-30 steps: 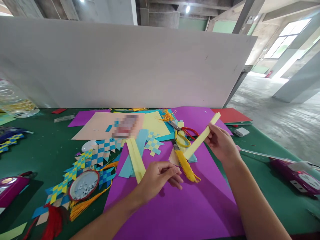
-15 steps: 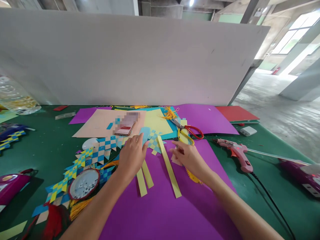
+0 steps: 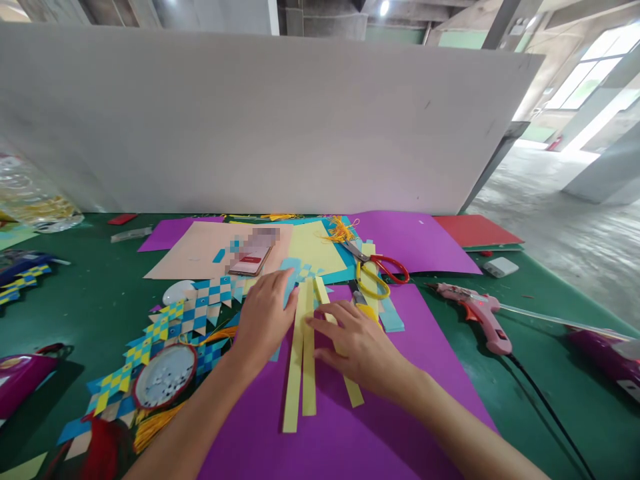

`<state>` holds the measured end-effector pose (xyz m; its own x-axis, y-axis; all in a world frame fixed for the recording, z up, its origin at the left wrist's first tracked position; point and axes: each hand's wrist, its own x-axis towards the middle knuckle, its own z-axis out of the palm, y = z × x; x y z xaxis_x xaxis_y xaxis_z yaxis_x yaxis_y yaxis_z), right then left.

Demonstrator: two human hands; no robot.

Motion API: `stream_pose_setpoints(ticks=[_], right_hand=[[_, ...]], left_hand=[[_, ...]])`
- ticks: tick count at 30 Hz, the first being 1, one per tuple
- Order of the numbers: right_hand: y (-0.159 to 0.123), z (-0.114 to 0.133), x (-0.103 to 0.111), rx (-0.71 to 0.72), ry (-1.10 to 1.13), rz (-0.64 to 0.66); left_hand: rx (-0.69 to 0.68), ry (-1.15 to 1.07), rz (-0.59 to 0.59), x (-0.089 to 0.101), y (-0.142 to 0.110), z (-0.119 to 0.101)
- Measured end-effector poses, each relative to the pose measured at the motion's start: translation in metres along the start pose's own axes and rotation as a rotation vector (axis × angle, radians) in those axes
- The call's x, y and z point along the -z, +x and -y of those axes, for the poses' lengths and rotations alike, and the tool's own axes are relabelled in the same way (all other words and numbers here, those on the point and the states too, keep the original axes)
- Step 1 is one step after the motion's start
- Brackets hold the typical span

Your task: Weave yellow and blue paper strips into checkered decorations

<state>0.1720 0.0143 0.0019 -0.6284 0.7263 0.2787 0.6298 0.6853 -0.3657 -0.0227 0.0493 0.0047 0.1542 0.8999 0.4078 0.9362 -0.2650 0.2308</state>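
My left hand [image 3: 267,313] lies palm down over light-blue paper, its thumb beside a long pale yellow paper strip [image 3: 291,393]. My right hand [image 3: 355,340] has its fingers apart, with a fingertip at a second yellow strip [image 3: 309,383] that runs alongside the first. Under that hand passes a third yellow strip [image 3: 354,392], partly covered. All three rest on a large purple sheet [image 3: 270,440]. Behind my right hand is a yellow-and-black tool [image 3: 367,311], mostly hidden. Light-blue paper strips [image 3: 393,317] lie to its right.
Scissors [image 3: 381,267] with red and yellow handles lie beyond my right hand. A pink glue gun [image 3: 480,310] with its cord is at right. A phone [image 3: 253,257] sits on peach paper. At left are checkered woven paper pieces [image 3: 163,320] and a dish of small beads [image 3: 166,377].
Two yellow strips on the left now lie closer to me and slightly right. My right hand has moved left and nearer, spreading its fingers over the strips. The blue strips at right are uncovered.
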Motion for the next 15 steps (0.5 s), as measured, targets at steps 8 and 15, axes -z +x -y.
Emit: stream_pose_setpoints(ticks=[8,15], right_hand=[[-0.004,0.003,-0.006,0.121,0.003,0.068],[-0.002,-0.004,-0.005,0.077,-0.015,0.032]], left_hand=[[0.120,0.314,-0.054,0.002,0.010,0.031],[0.031,0.280,0.082,0.003,0.003,0.020]])
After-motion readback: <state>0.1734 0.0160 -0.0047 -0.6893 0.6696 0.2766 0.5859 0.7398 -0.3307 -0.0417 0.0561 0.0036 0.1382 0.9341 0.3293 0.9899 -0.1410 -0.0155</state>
